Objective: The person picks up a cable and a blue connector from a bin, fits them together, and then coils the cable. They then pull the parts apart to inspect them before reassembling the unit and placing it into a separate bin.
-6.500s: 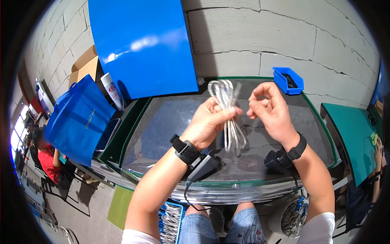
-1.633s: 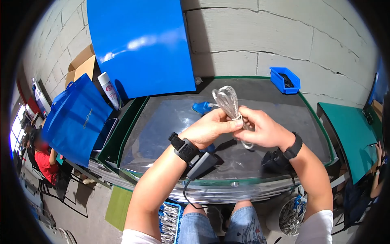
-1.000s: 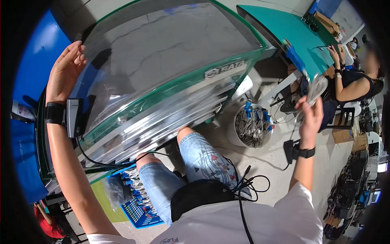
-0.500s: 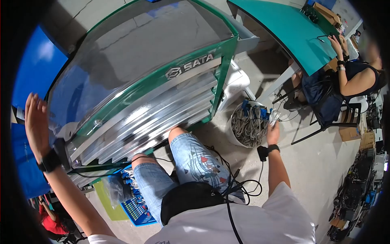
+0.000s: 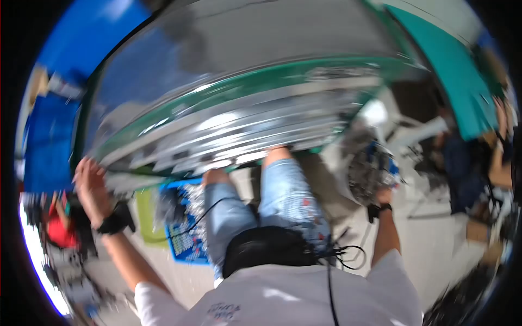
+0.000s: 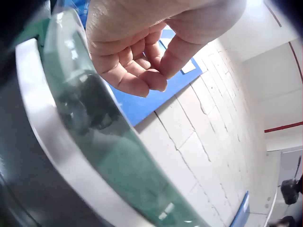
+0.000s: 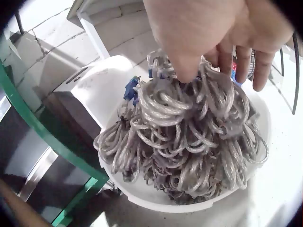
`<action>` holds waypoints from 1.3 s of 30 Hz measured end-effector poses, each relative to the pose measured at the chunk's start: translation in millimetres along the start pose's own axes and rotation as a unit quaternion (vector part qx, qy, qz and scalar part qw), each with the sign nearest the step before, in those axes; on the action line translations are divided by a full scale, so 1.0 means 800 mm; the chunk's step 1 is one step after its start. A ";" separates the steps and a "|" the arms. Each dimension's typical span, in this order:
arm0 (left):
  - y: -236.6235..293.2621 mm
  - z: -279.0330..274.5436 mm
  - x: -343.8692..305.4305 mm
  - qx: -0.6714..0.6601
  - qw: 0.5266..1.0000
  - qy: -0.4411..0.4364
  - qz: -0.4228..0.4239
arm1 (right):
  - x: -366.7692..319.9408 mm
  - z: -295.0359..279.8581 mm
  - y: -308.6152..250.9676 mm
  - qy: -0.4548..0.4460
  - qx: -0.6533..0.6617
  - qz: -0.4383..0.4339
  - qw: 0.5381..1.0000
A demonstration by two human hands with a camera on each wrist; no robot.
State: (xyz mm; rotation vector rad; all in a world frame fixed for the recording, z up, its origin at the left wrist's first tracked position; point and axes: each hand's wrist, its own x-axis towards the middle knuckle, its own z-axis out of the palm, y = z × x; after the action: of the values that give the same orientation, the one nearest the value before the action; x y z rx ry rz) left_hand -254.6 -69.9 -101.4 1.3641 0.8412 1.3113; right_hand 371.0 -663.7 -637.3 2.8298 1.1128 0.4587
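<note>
Low on the right, my right hand [image 5: 384, 194] is at a white bucket [image 7: 165, 207] heaped with coiled silvery cables [image 7: 189, 142]. The right wrist view shows the thumb overlapping the top coils, the other fingers extended downward and apart. Blue connectors [image 7: 131, 89] poke out at the back of the heap. Nothing shows in the grasp of those fingers. At the left front corner of the workbench [image 5: 261, 38], my left hand [image 5: 93, 187] hangs in the air with fingers loosely bent and holding nothing, beside the green bench edge [image 6: 113, 156] in its wrist view.
A blue plastic basket [image 5: 187, 251] of cables stands on the floor left of my legs. Right of the bench is a green table [image 5: 454, 87] with a person's arm [image 5: 499, 163] beside it. A person in a red shirt [image 5: 61, 231] is at the far left.
Both hands held a coiled cable over the bench; the right hand then carried it right and down to the bucket. The left hand let go and moved left. The head view has tilted down.
</note>
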 end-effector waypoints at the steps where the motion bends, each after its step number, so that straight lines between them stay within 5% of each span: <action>1: -0.009 -0.004 -0.013 0.029 0.997 0.077 0.000 | 0.009 -0.013 0.006 -0.011 0.097 0.039 0.994; 4: -0.048 -0.065 -0.044 -0.012 0.988 0.151 -0.011 | 0.044 -0.074 0.005 -0.009 0.346 0.204 0.916; 5: -0.065 -0.088 -0.054 -0.027 0.982 0.186 -0.015 | 0.050 -0.092 0.005 -0.050 0.258 0.250 0.932; 7: -0.109 -0.132 -0.080 -0.052 0.973 0.225 -0.016 | 0.075 -0.166 -0.040 0.073 0.223 0.232 0.944; 11: -0.233 -0.216 -0.141 0.056 0.927 0.347 -0.130 | 0.110 -0.225 -0.090 -0.100 0.427 0.103 0.893; 14: -0.345 -0.269 -0.191 0.058 0.890 0.390 -0.227 | 0.142 -0.289 -0.174 -0.150 0.444 -0.026 0.883; 17: -0.458 -0.302 -0.246 0.056 0.858 0.411 -0.302 | 0.175 -0.372 -0.263 -0.257 0.442 -0.057 0.857; 19: -0.500 -0.297 -0.273 0.101 0.815 0.435 -0.370 | 0.183 -0.405 -0.315 -0.186 0.387 -0.150 0.891; 21: -0.619 -0.343 -0.324 0.183 0.786 0.366 -0.463 | 0.187 -0.469 -0.371 -0.183 0.358 -0.234 0.885; 23: -0.749 -0.367 -0.375 0.186 0.763 0.397 -0.475 | 0.187 -0.524 -0.424 -0.183 0.345 -0.281 0.877; 28: -0.638 -0.278 -0.322 0.297 0.777 0.260 -0.491 | 0.195 -0.555 -0.471 -0.214 0.316 -0.297 0.875; 31: -0.677 -0.268 -0.320 0.288 0.810 0.191 -0.475 | 0.199 -0.577 -0.493 -0.228 0.295 -0.292 0.881; 35: -0.757 -0.267 -0.341 0.245 0.785 0.194 -0.535 | 0.199 -0.601 -0.518 -0.235 0.272 -0.296 0.885; 39: -0.770 -0.259 -0.344 -0.014 0.774 0.323 -0.545 | 0.195 -0.613 -0.538 -0.230 0.262 -0.328 0.878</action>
State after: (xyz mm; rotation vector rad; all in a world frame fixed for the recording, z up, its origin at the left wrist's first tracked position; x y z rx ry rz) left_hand -402.9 -146.1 -787.4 0.1523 1.7162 0.7728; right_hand 50.7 -264.5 -203.6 2.4236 2.1550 -0.6188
